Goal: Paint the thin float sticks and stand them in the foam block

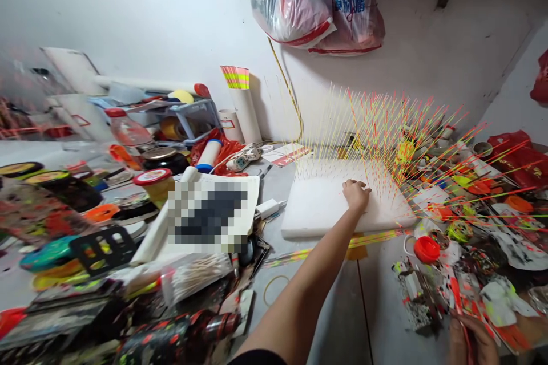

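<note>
My left hand [356, 194] reaches across onto a white foam block [317, 214]. Its fingers are curled together near the block's top, close to the thin sticks; what they pinch is too small to make out. Many thin sticks [381, 131] with red and yellow-green ends stand in the foam, fanning out to the right. At the bottom right, my right hand [473, 339] is closed around a slim red tool [456, 293], its kind unclear. More striped sticks [295, 255] lie along the block's front edge.
Paint-stained cups, a red cap [427, 249] and scraps crowd the right side. On the left are jars [154, 182], a bag of cotton swabs [197, 276], a blurred-out device [209, 217] and a stained bottle [180, 336]. Plastic bags [295, 0] hang on the wall.
</note>
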### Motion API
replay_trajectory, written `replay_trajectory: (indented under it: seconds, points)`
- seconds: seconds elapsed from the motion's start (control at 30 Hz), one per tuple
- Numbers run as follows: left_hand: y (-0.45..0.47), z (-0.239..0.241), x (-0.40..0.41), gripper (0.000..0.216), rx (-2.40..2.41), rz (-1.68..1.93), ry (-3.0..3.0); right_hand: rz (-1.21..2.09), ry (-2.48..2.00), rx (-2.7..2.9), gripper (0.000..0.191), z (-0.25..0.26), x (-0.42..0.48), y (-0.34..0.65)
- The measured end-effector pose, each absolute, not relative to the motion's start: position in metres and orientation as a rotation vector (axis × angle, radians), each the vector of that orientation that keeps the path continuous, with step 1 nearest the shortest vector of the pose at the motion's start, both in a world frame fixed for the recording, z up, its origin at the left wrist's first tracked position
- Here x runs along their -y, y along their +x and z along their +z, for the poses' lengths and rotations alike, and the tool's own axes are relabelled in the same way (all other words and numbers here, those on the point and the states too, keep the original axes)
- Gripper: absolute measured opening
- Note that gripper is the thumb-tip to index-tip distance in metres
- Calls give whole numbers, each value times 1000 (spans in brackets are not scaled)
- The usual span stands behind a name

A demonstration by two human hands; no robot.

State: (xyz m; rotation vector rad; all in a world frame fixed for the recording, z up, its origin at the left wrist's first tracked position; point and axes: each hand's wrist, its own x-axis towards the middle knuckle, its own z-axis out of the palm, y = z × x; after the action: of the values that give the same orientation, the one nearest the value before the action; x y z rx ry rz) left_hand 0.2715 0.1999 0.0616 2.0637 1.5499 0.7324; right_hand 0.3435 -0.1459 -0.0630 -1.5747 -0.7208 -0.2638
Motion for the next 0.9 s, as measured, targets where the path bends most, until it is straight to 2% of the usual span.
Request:
replay_trajectory:
  seconds: [0.13,0.3,0.37,0.47,0.7,0.9]
  points:
    - [232,58,-155,21,-1487,751,2204,-389,-1536,640,47,-59,140,331]
    - [149,39,-94,16,-1298,526,2432,-250,-1558,675,42,-54,142,329]
    - [114,33,-89,20,-1354,439,2451,-238,-1547,632,41,-50,143,327]
    - [77,27,-100,12,-1434,343,2463,-256,-1509,516,41,-41,142,322]
    - [73,15,-116,23,-1363,356,2575,-129,-1575,653,45,4,132,359]
    - [68,0,-117,29,-1439,462,2677,-110,-1843,942,51,49,106,408]
